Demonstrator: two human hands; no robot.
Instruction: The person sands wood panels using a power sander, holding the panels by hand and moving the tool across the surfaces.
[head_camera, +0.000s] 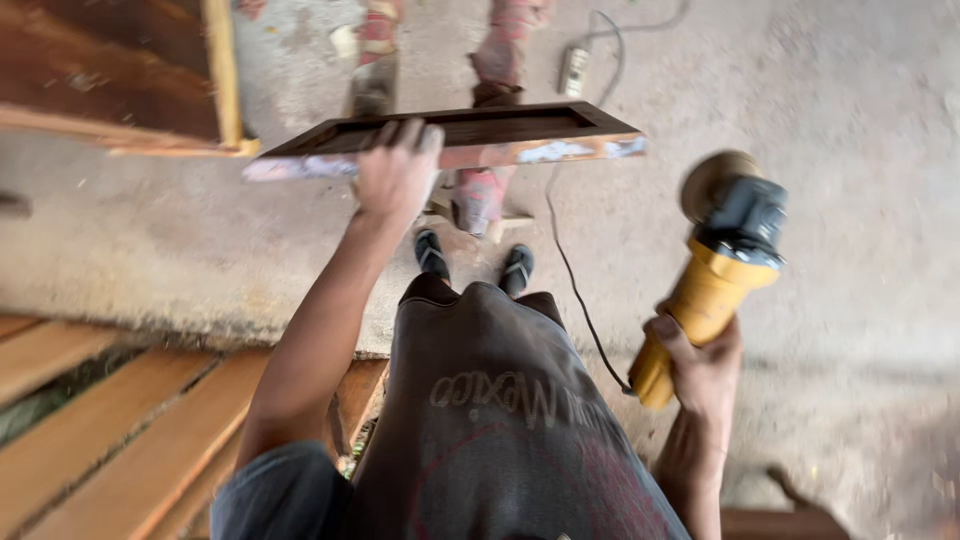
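Underfoot, a dusty concrete floor (850, 120) fills most of the picture, with pale wooden planks (110, 420) laid side by side at the lower left and a large dark wooden panel (110, 70) with a lighter edge strip at the upper left. At upper centre a dark wooden frame (470, 135) is propped on a reddish stand (485, 190), and its front edge is gripped by the left hand (397, 175), the fingers curled over the top rail. Pale patches are seen along that front edge, more at its right end, while the rest looks dark; how much has been worked cannot be judged through the motion blur. At the right of the picture a yellow angle grinder (715, 270) is held by its body in the right hand (700, 360), fingers wrapped round it, its disc raised well apart from the frame, so no contact is being made. A black cable (575, 290) is trailed across the floor to a power strip (574, 68) at the top.
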